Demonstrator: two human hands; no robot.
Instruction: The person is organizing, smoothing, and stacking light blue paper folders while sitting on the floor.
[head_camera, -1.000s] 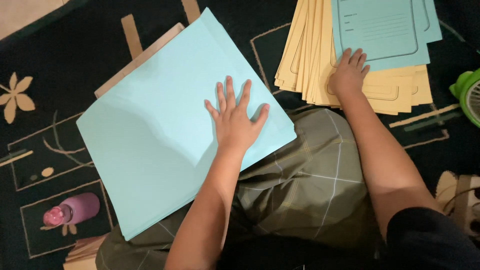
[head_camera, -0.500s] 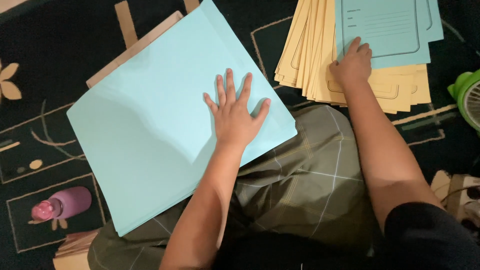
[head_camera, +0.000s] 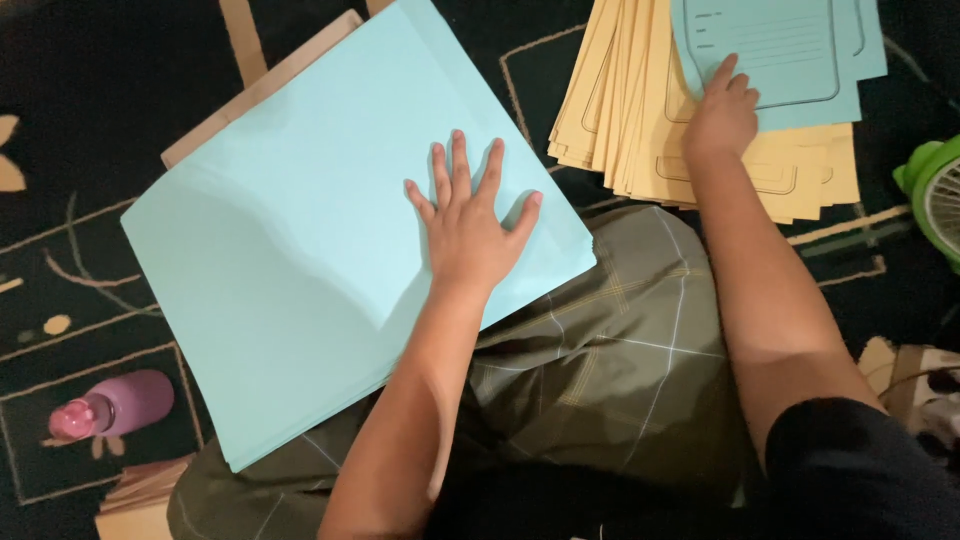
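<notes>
My left hand (head_camera: 468, 220) lies flat, fingers spread, on a large light blue paper folder (head_camera: 300, 230) that rests partly on my lap and partly on the floor. My right hand (head_camera: 722, 115) reaches to the upper right, its fingertips touching the lower left edge of a light blue printed folder (head_camera: 790, 55). That folder lies on top of a fanned stack of yellow folders (head_camera: 640, 120). Neither hand grips anything.
A dark patterned carpet (head_camera: 90, 120) covers the floor. A pink and purple bottle (head_camera: 115, 408) lies at lower left. A tan folder edge (head_camera: 255, 95) shows under the blue one. A green fan (head_camera: 935, 200) sits at the right edge. My lap wears olive checked cloth (head_camera: 610, 360).
My right hand has slid up from the yellow stack onto the edge of the printed blue folder. My left hand stays flat on the big blue folder.
</notes>
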